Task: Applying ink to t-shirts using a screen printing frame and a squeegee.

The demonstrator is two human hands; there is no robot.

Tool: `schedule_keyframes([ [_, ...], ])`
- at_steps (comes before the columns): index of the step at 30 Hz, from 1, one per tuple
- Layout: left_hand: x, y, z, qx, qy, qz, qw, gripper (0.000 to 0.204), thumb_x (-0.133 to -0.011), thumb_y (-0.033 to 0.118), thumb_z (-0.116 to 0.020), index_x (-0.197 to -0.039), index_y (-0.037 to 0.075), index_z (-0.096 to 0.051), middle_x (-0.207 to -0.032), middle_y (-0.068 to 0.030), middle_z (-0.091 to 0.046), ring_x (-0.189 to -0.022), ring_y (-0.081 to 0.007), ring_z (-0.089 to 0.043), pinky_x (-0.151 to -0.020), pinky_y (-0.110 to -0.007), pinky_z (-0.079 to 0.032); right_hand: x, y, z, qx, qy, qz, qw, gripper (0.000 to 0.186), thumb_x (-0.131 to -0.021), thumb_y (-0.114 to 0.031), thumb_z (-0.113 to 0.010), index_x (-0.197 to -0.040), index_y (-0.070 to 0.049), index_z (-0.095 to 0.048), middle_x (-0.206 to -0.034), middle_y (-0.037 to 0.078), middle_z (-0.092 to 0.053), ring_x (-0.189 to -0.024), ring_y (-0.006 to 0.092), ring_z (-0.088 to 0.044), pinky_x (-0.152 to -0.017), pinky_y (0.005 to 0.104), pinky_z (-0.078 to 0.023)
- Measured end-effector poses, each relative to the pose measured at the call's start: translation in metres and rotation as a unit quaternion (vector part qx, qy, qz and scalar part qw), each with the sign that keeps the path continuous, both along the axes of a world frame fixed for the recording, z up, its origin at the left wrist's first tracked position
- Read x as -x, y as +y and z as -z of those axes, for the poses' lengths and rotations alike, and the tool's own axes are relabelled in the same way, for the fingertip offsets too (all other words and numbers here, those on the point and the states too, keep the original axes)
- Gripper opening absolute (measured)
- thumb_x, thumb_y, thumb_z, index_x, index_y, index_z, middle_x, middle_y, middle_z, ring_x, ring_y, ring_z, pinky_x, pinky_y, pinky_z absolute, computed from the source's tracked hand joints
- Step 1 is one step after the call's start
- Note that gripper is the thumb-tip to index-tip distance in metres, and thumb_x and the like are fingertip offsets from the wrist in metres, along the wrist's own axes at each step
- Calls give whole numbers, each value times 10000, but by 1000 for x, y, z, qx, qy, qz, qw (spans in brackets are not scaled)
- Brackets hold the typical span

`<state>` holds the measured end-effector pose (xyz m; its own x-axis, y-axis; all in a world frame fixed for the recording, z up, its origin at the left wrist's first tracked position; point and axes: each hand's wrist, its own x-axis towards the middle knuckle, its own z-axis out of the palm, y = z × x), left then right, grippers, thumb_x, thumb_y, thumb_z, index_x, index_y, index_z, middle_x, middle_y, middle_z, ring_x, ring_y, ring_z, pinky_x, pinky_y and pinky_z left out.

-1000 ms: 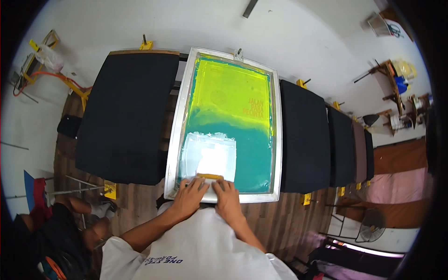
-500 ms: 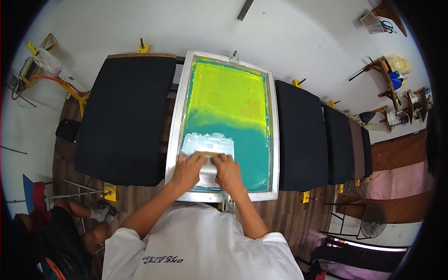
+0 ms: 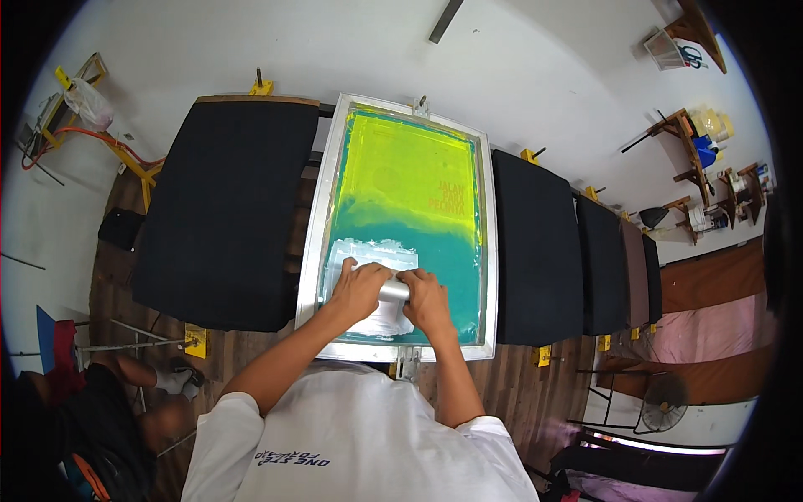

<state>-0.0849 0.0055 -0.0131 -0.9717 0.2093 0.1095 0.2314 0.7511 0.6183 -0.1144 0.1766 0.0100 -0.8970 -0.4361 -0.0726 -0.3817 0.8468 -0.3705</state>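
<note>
**Two Hands Press a Silver Bar on a Bright Printing Screen**

A person in a white shirt leans over a long wooden table (image 3: 251,335). Both hands are close together on a shiny silver bar (image 3: 393,290). The left hand (image 3: 358,289) is wrapped around the left end of the bar. The right hand (image 3: 428,301) is wrapped around the right end. Only a short bit of the bar shows between them.

The bar lies on a big printing screen (image 3: 410,209). The screen is a flat rectangle with a thin grey metal frame (image 3: 311,243) all around it. Its mesh looks smooth and tight. The far part is bright yellow and the near part is blue-green. Around the hands there is a patch of wet white ink (image 3: 368,251), smeared and streaky.

On each side of the screen lie flat black boards with rounded corners. A wide one (image 3: 222,209) sits to the left, and a narrower one (image 3: 535,251) sits to the right, with more in a row behind it. They look dull and soft, like cloth. Small yellow clamps (image 3: 196,339) stick out along the table edges.

The wall behind is plain white. Wooden shelves (image 3: 694,142) with small things hang on it far to the right. A fan (image 3: 665,414) stands on the floor there too.
</note>
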Motion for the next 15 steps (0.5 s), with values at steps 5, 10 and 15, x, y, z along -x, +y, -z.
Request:
schedule_keyframes([
  [5, -26, -9, 11, 3, -23, 64, 998, 446, -705, -114, -579, -1111, 58, -641, -1141, -116, -639, -1135, -256, -581, -985, -503, -319, -41, 1, 13, -11, -20, -11, 1000, 542, -617, -8, -724, -1134, -72, -572, -1094, 164, -601, -998, 381, -567, -796, 494, -490],
  [10, -81, -11, -11, 33, -70, 79, 994, 432, -714, -58, -623, -1135, 38, -633, -1102, -125, -640, -1120, -268, -593, -1006, -480, -314, -83, 3, 0, 9, -77, -26, 997, 552, -623, -9, -726, -1153, -64, -584, -1104, 164, -600, -1020, 373, -563, -815, 492, -481],
  [15, -50, -14, -16, 9, -50, -7, 999, 455, -708, -96, -579, -1141, 31, -642, -1112, -110, -660, -1081, -258, -610, -1003, -475, -313, -38, -12, -15, -25, -33, -50, 998, 482, -656, -10, -701, -1121, -118, -635, -1073, 98, -638, -1020, 311, -590, -792, 471, -479],
])
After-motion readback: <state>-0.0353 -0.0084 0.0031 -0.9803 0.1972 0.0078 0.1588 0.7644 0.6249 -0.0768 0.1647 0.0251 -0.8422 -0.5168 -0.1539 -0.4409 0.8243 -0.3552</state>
